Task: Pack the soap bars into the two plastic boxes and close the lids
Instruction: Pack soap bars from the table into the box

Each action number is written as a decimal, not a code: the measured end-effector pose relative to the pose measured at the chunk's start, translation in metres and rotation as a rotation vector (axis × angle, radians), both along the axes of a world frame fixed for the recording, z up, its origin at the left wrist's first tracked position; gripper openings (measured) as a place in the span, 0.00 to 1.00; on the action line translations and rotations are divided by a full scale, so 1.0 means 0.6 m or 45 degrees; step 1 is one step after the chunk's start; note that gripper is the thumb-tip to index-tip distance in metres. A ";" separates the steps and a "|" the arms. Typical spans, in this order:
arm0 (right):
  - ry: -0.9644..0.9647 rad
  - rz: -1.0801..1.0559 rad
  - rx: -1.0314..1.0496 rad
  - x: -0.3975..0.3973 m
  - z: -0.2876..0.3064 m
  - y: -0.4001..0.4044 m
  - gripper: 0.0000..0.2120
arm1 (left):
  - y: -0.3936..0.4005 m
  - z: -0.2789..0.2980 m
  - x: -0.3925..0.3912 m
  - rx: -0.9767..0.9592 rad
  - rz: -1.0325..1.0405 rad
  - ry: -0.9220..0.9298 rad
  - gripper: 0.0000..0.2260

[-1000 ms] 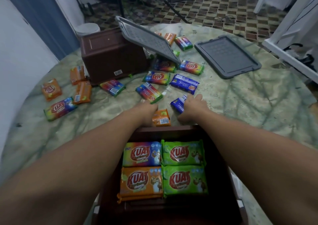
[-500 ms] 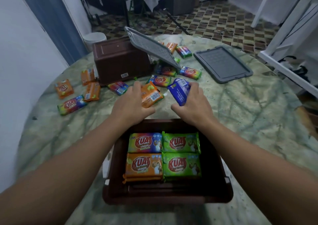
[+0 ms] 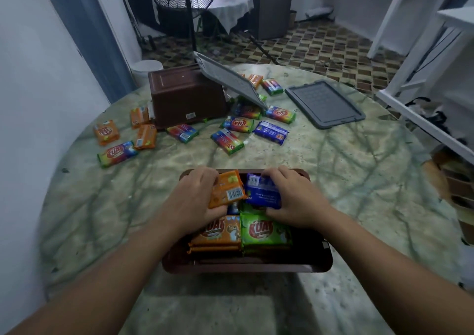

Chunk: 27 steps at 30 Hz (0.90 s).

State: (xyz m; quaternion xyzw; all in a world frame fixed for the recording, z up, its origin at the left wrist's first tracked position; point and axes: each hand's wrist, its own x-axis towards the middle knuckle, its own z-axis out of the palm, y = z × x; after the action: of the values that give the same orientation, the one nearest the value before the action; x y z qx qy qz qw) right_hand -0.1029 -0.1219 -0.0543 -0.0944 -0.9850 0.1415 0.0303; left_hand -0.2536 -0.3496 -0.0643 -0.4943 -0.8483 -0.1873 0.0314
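bench (image 3: 359,170): marble top, loose soap bars scattered at far side | near box (image 3: 246,266): open, bars packed inside | left hand (image 3: 195,201): grip curled round orange bar (image 3: 227,189) over box | right hand (image 3: 295,198): grip curled round blue bar (image 3: 261,193) over box

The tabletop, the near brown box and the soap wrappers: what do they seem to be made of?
Tabletop: looks like polished marble or a marble-look surface, greenish with dark veins and soft glare. Near brown box: likely moulded plastic, smooth rounded rim with a dull sheen. Orange soap bar and blue soap bar: glossy printed film wrappers, slightly crinkled.
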 end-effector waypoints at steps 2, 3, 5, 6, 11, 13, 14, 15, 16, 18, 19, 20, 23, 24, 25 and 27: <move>0.004 -0.001 0.014 0.003 -0.002 0.001 0.36 | 0.001 0.000 -0.002 0.002 -0.059 0.070 0.24; 0.019 -0.009 0.011 0.004 -0.002 0.000 0.36 | 0.001 -0.002 -0.004 -0.011 -0.084 0.101 0.24; 0.044 -0.013 0.012 0.006 -0.002 -0.001 0.36 | 0.001 -0.006 -0.005 -0.033 -0.114 0.143 0.24; 0.049 -0.013 0.015 0.006 -0.003 -0.001 0.36 | 0.001 -0.007 -0.005 -0.029 -0.120 0.150 0.23; -0.002 0.026 0.062 0.003 -0.006 -0.001 0.39 | 0.001 -0.004 -0.004 0.135 -0.154 0.144 0.18; -0.035 0.046 0.085 0.002 -0.006 -0.001 0.39 | 0.001 -0.003 -0.004 0.194 -0.144 0.095 0.17; -0.043 0.052 0.089 0.001 -0.006 -0.001 0.39 | 0.000 -0.004 -0.004 0.200 -0.122 0.077 0.17; -0.049 0.055 0.091 0.000 -0.006 -0.001 0.40 | -0.001 -0.005 -0.003 0.184 -0.089 0.026 0.19; -0.054 0.057 0.092 0.000 -0.007 -0.001 0.40 | -0.001 -0.005 -0.002 0.156 -0.048 -0.052 0.21; -0.053 0.055 0.096 0.000 -0.008 -0.001 0.40 | -0.001 -0.008 -0.005 0.122 0.033 -0.168 0.24; -0.053 0.055 0.097 0.000 -0.008 -0.001 0.40 | -0.001 -0.008 -0.007 0.113 0.060 -0.187 0.24; -0.056 0.055 0.100 0.000 -0.007 -0.001 0.40 | -0.001 -0.008 -0.009 0.093 0.078 -0.186 0.24; -0.062 0.058 0.110 0.001 -0.008 -0.002 0.39 | 0.002 -0.006 -0.011 -0.009 0.069 -0.129 0.23; -0.065 0.059 0.114 0.002 -0.008 -0.003 0.39 | 0.002 -0.006 -0.011 -0.041 0.064 -0.123 0.22; -0.066 0.058 0.114 0.001 -0.009 -0.003 0.39 | 0.002 -0.005 -0.011 -0.056 0.058 -0.124 0.20; -0.067 0.057 0.111 0.001 -0.009 -0.003 0.39 | 0.002 -0.006 -0.011 -0.040 0.036 -0.113 0.18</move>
State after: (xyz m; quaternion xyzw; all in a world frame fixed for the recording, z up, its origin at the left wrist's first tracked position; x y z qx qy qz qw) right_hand -0.1022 -0.1236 -0.0596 -0.0747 -0.9925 0.0966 0.0051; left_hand -0.2601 -0.3482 -0.0680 -0.4739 -0.8586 -0.1951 -0.0114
